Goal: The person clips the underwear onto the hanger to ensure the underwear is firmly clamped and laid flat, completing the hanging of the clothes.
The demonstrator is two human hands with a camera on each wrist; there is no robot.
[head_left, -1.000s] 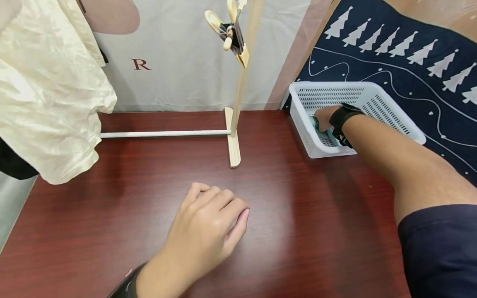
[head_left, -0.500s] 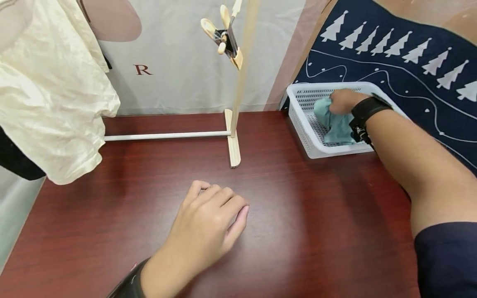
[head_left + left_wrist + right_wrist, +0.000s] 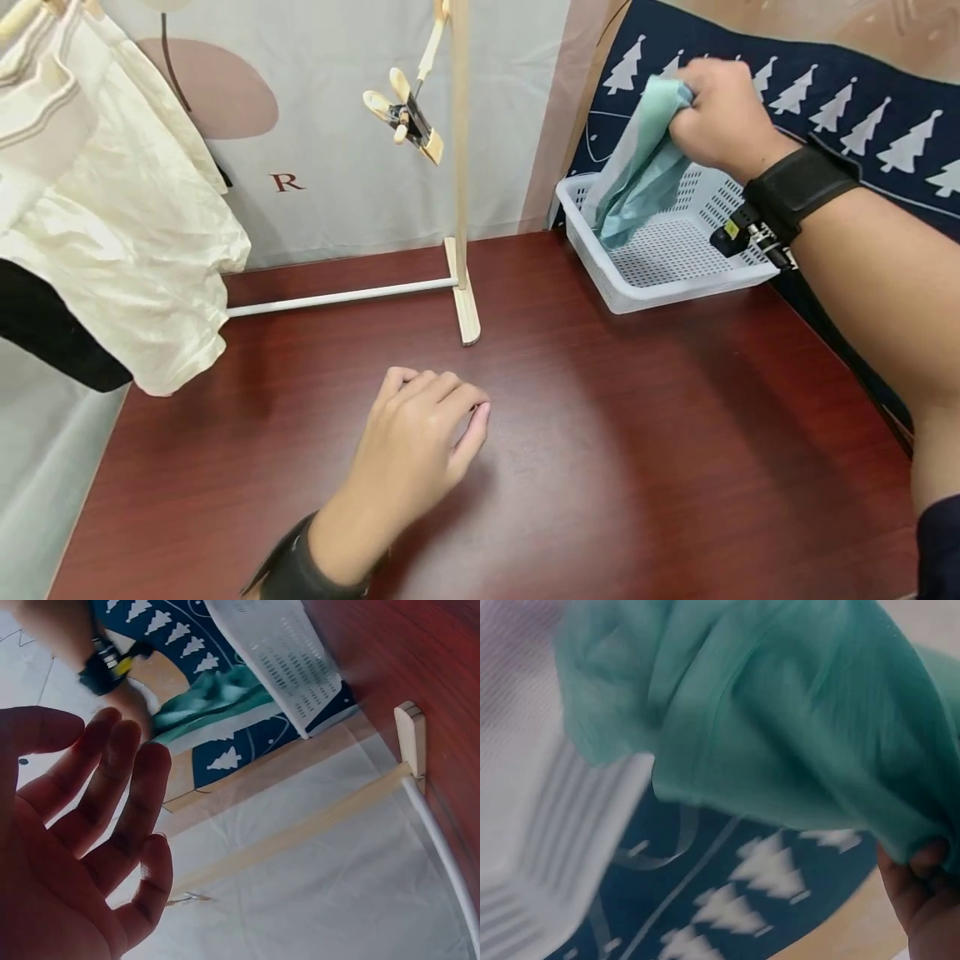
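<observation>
My right hand (image 3: 712, 112) grips a teal cloth (image 3: 637, 171) and holds it above the white perforated basket (image 3: 600, 275) at the table's far right; the cloth's lower end still hangs inside the basket. In the right wrist view the teal cloth (image 3: 780, 720) fills the frame, with my fingertips (image 3: 919, 889) pinching its edge. My left hand (image 3: 420, 450) rests on the dark red table (image 3: 637, 442), fingers loosely curled, holding nothing. The left wrist view shows that left hand (image 3: 82, 847) relaxed with its palm bare.
A wooden drying rack's upright post (image 3: 459, 167) stands on a foot (image 3: 467, 312), with a white bar (image 3: 337, 296) running left. Wooden clothespins (image 3: 405, 117) hang beside the post. A cream garment (image 3: 112, 233) hangs at the left. A navy tree-print cloth (image 3: 862, 125) lies behind the basket.
My right hand went from reaching into the basket to lifting the teal cloth up and out above it. The left hand stayed on the table.
</observation>
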